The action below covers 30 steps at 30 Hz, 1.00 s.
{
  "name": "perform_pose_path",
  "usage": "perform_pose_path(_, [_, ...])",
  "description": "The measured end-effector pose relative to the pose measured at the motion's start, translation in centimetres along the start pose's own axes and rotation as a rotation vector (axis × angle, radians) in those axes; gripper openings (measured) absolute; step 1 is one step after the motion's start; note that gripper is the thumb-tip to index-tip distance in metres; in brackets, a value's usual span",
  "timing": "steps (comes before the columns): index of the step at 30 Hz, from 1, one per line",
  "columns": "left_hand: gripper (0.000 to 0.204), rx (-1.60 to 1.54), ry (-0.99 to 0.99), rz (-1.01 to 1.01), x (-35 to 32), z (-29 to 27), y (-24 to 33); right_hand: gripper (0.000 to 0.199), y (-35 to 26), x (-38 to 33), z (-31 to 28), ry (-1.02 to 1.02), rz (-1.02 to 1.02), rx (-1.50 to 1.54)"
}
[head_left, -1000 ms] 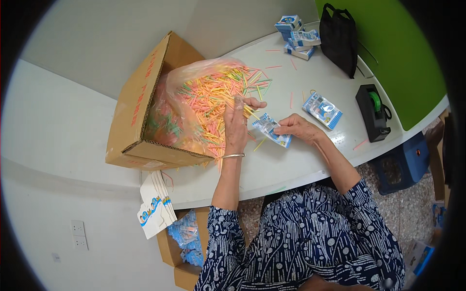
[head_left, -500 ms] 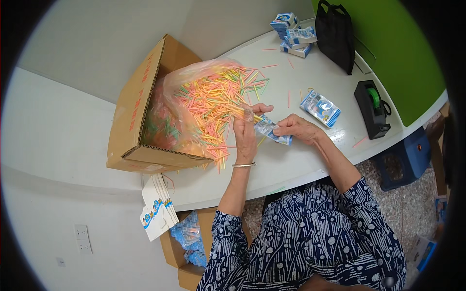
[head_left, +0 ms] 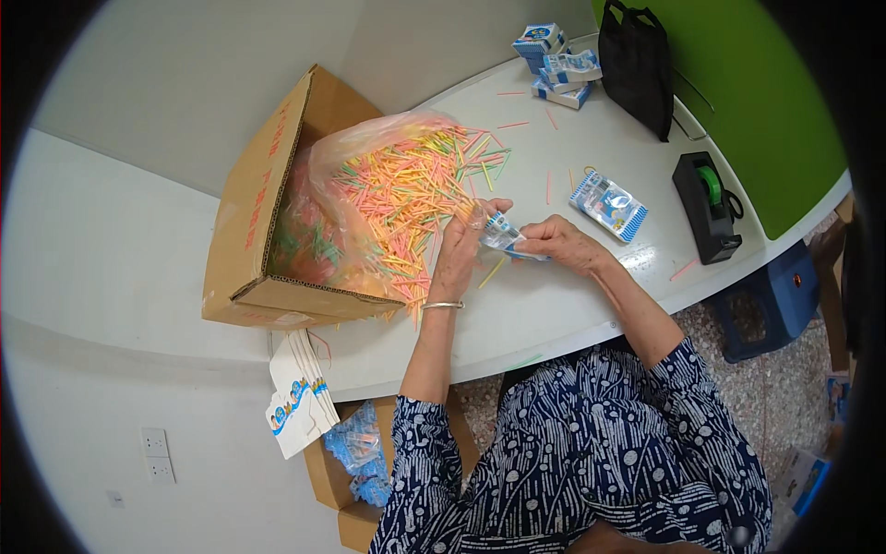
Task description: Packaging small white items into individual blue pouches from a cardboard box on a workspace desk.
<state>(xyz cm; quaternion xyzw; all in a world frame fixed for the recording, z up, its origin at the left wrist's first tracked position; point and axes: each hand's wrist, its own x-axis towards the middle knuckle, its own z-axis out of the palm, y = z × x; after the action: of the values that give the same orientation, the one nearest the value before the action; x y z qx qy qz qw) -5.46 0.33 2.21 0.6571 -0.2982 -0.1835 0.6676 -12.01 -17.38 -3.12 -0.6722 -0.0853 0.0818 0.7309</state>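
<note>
Box point(head_left: 254, 212): matt brown corrugated cardboard. Bag point(head_left: 369, 152): thin clear glossy plastic, crinkled. Sticks point(head_left: 415, 198): smooth, probably plastic, pastel. Packet point(head_left: 503, 235) in hands: shiny film. Table point(head_left: 554, 305): smooth white laminate, slight sheen. Tape dispenser point(head_left: 706, 208): black hard plastic. Tote point(head_left: 637, 65): matt black cloth. Bangle point(head_left: 442, 305): polished metal

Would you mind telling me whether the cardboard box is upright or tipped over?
Tipped: the box lies on its side, its mouth facing the sticks spilling out.

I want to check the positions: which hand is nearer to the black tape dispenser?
The right hand. It is on the small packet, closer to the tape dispenser; the left hand is farther, beside the heap of coloured sticks.
</note>
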Motion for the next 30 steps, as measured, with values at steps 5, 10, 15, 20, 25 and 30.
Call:
perform_pose_path(5, [0.033,0.113,-0.104,-0.061,0.0,-1.5,-0.2,0.024,-0.8,0.4,0.9,0.055,-0.043,0.016])
perform_pose_path(10, [0.042,-0.106,0.057,0.008,0.6,-1.5,-0.6,0.025,0.6,1.4,0.8,0.107,-0.096,0.048])
perform_pose_path(15, [0.044,0.316,-0.011,0.017,0.1,-2.0,-0.3,0.03,0.2,1.5,1.1,0.12,-0.069,0.132])
perform_pose_path(20, [0.037,0.863,0.012,0.341,-0.2,-1.3,1.2,0.034,0.8,1.6,1.2,0.118,-0.108,0.197])
perform_pose_path(25, [0.026,0.76,-0.008,0.142,-0.1,-1.1,1.7,0.032,0.5,1.6,1.9,0.121,-0.132,0.232])
perform_pose_path(30, [0.027,0.237,0.045,0.09,0.6,-1.4,0.0,0.025,1.3,2.0,1.2,0.083,-0.114,0.147])
